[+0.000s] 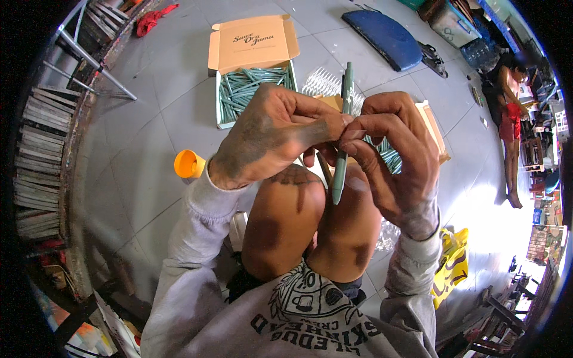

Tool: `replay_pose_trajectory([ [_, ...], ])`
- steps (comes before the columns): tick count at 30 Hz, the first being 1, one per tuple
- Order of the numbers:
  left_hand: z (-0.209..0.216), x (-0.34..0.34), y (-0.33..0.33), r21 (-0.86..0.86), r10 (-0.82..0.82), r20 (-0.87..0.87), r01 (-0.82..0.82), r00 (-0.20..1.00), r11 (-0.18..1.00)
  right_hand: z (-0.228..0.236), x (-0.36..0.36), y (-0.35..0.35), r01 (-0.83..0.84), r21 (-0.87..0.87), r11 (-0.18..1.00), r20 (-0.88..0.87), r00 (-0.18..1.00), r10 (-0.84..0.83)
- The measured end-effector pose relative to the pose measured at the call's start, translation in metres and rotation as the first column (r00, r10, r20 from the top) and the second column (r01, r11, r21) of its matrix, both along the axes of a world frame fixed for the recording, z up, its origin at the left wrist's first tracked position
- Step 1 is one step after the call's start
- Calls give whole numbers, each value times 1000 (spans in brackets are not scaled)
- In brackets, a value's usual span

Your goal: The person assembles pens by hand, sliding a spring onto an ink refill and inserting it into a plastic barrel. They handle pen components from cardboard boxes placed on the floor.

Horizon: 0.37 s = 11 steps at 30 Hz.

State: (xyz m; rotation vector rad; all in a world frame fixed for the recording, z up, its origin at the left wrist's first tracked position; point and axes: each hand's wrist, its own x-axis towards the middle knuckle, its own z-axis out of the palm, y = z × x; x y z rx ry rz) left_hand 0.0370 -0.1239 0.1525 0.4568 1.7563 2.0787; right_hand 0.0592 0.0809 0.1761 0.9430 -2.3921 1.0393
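A green pen [340, 179] stands nearly upright in front of my knees, its clip end at the top. My left hand [274, 134] is closed, thumb and fingers gripping the pen's middle. My right hand [397, 149] is closed too, its thumb and forefinger pinched against the same part of the pen. A thin translucent sliver [356, 134] shows at the right fingertips; its kind is unclear. Beyond my left hand, many similar green pens [253, 86] fill an open cardboard box [253, 45]. More green pens [391, 158] lie in another box [431, 128], partly hidden behind my right hand.
An orange cup [189, 164] lies on the tiled floor at left. Clear plastic pieces [322, 80] lie between the boxes. A blue padded board [382, 39] is farther off, and a yellow bag [452, 265] sits at right. Another person [511, 119] is at far right.
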Motion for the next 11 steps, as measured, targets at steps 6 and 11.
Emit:
replay_pose_trajectory([
  [6, 10, 4, 8, -13, -51, 32, 51, 998, 999, -5, 0, -1, 54, 17, 998, -261, 964, -48],
  [11, 17, -3, 12, 93, -136, 154, 123, 979, 988, 1, -3, 10, 68, 109, 992, -398, 917, -19],
])
